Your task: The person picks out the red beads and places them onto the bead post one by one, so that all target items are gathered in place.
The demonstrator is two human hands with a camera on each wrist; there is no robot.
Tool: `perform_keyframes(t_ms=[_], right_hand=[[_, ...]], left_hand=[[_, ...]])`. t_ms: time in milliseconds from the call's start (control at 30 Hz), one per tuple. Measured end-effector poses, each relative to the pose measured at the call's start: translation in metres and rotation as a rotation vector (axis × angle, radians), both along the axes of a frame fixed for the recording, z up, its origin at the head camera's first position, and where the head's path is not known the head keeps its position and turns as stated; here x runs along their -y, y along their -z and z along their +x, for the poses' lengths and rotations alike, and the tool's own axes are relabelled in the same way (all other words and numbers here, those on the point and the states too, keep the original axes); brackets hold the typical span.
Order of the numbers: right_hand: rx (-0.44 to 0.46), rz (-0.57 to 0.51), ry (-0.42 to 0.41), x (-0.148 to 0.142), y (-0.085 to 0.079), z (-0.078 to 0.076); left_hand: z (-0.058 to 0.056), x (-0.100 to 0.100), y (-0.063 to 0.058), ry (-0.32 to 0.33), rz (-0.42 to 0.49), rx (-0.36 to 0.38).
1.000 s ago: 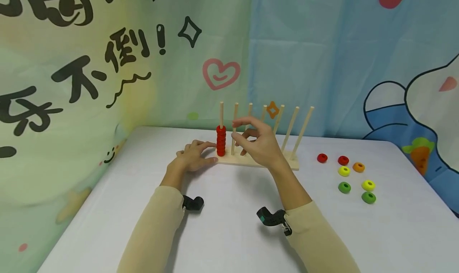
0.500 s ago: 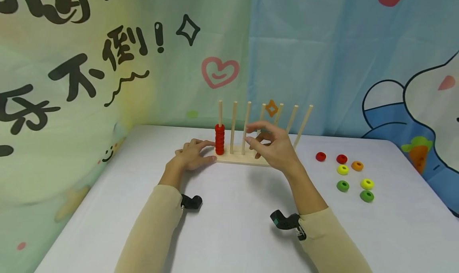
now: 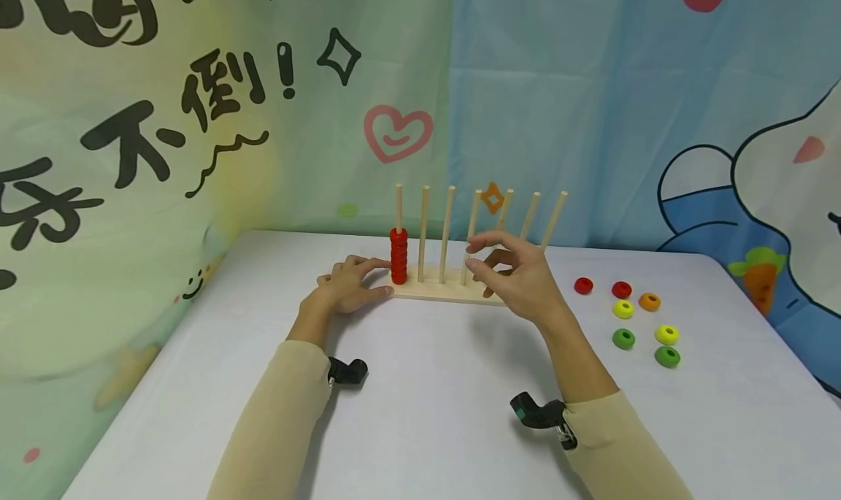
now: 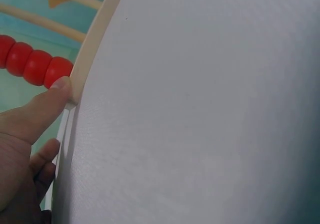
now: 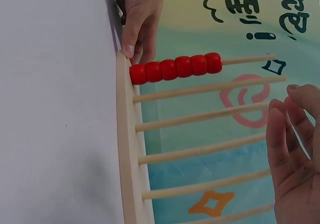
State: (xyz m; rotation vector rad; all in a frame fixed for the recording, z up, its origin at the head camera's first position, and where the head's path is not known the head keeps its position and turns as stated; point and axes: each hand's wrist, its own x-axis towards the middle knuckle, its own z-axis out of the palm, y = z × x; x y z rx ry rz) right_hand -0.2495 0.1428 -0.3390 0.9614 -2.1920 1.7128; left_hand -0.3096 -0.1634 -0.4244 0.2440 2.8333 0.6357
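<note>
A pale wooden stand (image 3: 447,291) with a row of several upright pegs stands on the white table. Its leftmost peg carries a stack of several red beads (image 3: 398,258); the other pegs are bare where they show. My left hand (image 3: 344,285) holds the left end of the base between thumb and index finger. The left wrist view shows the thumb (image 4: 45,107) pressed on the base beside the lowest bead. Holding nothing, my right hand (image 3: 515,275) hovers in front of the right-hand pegs, its fingers bent and thumb apart from the index finger.
Loose beads lie right of the stand: a red bead (image 3: 583,286), another red bead (image 3: 621,290), an orange bead (image 3: 650,301), two yellow beads (image 3: 666,334) and two green beads (image 3: 667,356). A printed cloth (image 3: 552,84) hangs behind the table (image 3: 420,412).
My right hand has moved right along the row, from near the second peg to the pegs farther right. The left hand stays at the stand's left end; the view has shifted slightly.
</note>
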Motion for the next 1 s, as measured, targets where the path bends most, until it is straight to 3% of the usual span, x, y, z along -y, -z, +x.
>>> perform_keyframes(t_ms=[567, 1000], right_hand=[[0.004, 0.095, 0.123, -0.044, 0.011, 0.009], [-0.005, 0.171, 0.206, -0.069, 0.018, 0.007]], left_hand=[[0.001, 0.000, 0.000, 0.000, 0.005, 0.007], [0.001, 0.001, 0.001, 0.006, 0.011, 0.002]])
